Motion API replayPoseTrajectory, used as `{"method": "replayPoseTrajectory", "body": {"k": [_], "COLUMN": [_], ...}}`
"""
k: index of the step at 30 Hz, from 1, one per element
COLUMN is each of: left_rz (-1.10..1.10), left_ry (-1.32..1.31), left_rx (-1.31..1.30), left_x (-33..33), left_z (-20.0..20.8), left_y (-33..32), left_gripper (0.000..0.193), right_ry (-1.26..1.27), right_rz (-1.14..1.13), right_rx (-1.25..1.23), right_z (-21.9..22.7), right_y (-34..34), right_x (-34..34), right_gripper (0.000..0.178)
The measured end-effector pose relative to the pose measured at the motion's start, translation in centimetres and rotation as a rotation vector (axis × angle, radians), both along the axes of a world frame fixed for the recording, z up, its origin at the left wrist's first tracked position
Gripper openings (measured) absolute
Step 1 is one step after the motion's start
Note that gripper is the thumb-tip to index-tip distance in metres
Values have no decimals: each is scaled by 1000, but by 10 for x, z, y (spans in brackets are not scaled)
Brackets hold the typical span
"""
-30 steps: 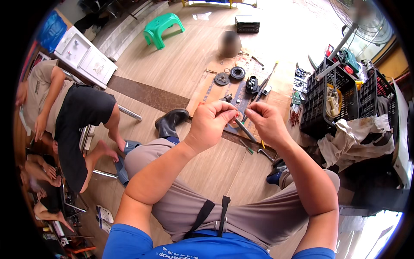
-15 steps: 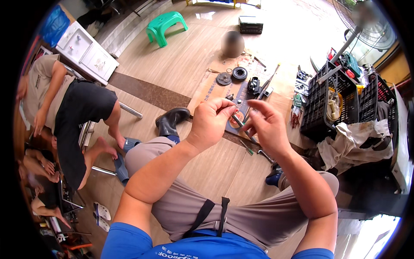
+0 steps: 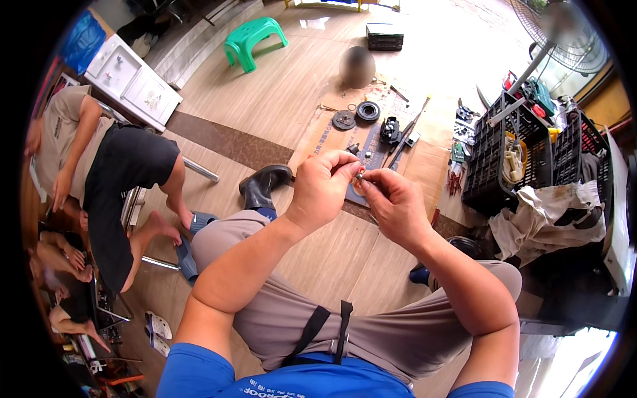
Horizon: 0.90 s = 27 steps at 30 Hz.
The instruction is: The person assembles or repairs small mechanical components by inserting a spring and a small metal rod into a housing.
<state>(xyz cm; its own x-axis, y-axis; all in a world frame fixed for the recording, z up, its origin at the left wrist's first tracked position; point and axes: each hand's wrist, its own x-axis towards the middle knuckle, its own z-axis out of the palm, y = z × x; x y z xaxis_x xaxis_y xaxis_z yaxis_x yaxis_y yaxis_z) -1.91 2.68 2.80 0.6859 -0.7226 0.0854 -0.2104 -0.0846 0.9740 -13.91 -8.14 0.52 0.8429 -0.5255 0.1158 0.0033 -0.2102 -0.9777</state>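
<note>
My left hand (image 3: 323,189) is closed in a pinch on a small silvery part with a bit of red (image 3: 360,172), too small for me to name. The thumb and forefinger of my right hand (image 3: 400,207) meet at the same part from the other side. Both hands hang above the front of a cardboard sheet (image 3: 312,136). Beyond them on the sheet lie a black ring-shaped part (image 3: 367,111), a dark round disc (image 3: 344,120) and a black block-like part (image 3: 390,128). My fingers hide much of what they hold.
Black plastic crates (image 3: 494,156) filled with tools and a draped pale cloth (image 3: 547,222) stand at the right, below a fan (image 3: 564,40). A green stool (image 3: 254,36) is far left of centre. At the left, a seated person (image 3: 126,179) has slippered feet near my knee.
My right hand has moved slightly left and its thumb and forefinger have closed on the small part. A moment ago its fingers were apart from it. My left hand has barely moved.
</note>
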Motion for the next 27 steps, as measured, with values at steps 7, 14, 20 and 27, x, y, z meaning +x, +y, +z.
{"method": "replayPoseTrajectory", "body": {"k": [7, 14, 20, 27], "left_rz": [0, -139, -123, -23], "left_ry": [-77, -217, -59, -17], "left_rx": [23, 30, -9, 7], "left_x": [-5, -9, -9, 1], "left_z": [5, 6, 3, -3], "left_y": [2, 2, 1, 1], "left_gripper": [10, 9, 10, 11], "right_ry": [15, 24, 147, 194], "right_rz": [5, -65, 42, 127], "right_rx": [-126, -164, 181, 241], "right_z": [20, 25, 11, -3], "right_y": [-2, -26, -37, -18], "right_x": [-3, -1, 2, -4], "right_gripper": [12, 11, 14, 14]}}
